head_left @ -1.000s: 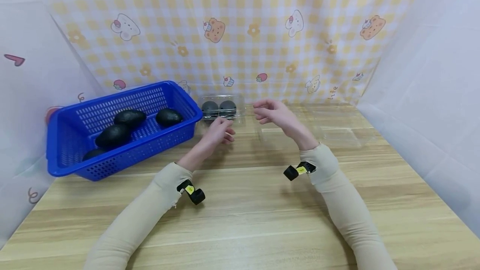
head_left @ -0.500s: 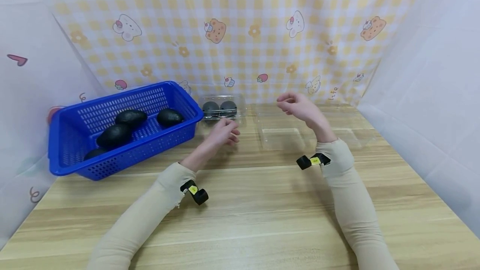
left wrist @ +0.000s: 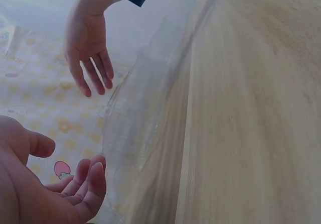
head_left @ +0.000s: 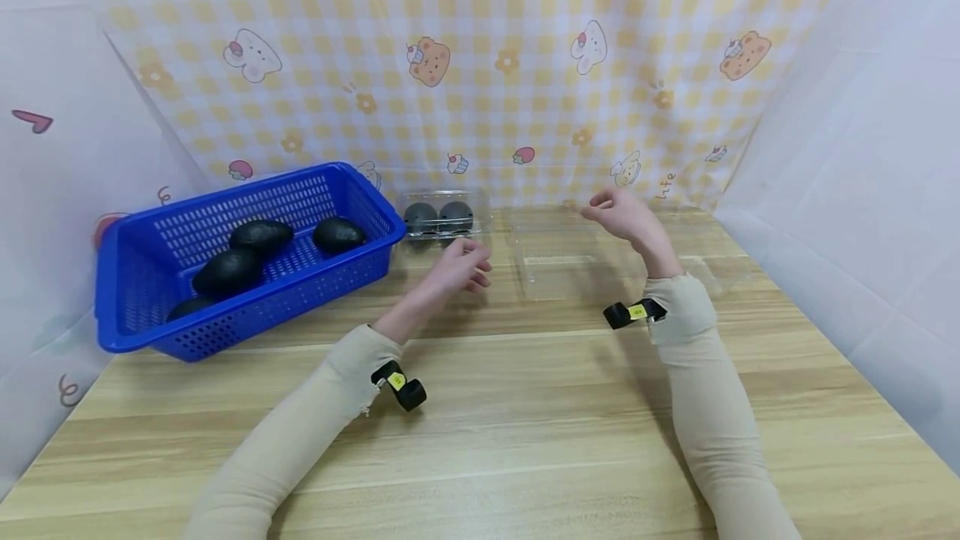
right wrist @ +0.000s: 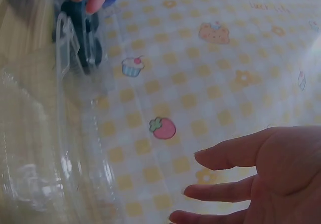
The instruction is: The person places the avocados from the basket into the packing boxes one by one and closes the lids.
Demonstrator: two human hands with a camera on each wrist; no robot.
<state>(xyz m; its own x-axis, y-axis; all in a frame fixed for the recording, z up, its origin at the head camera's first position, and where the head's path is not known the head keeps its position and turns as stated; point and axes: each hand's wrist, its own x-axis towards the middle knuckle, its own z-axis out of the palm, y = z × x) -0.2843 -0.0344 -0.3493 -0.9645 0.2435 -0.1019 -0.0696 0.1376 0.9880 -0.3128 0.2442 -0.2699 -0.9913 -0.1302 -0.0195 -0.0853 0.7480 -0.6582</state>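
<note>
My left hand (head_left: 456, 265) hovers just in front of a clear plastic box (head_left: 480, 227) that has two dark avocados (head_left: 455, 217) showing inside it. Its fingers are loosely bent and hold nothing, with thumb and fingertips apart in the left wrist view. Farther right, my right hand (head_left: 628, 217) hangs over the back of another see-through plastic container (head_left: 528, 273). Nothing is between its fingers (right wrist: 220, 193), which spread apart in the right wrist view. That view also has the see-through container (right wrist: 30, 133) on its left side, below the hand's level.
A blue plastic basket (head_left: 300, 298) with several dark avocados (head_left: 227, 272) stands at the left. More clear plastic (head_left: 697, 269) lies at the back right of the wooden table (head_left: 480, 440). A checked curtain (head_left: 510, 107) hangs behind, and white cloth (head_left: 862, 148) at the right.
My right hand has moved right, from beside the box with the avocados to over the see-through container. The left hand has shifted slightly right. The basket and boxes stay put.
</note>
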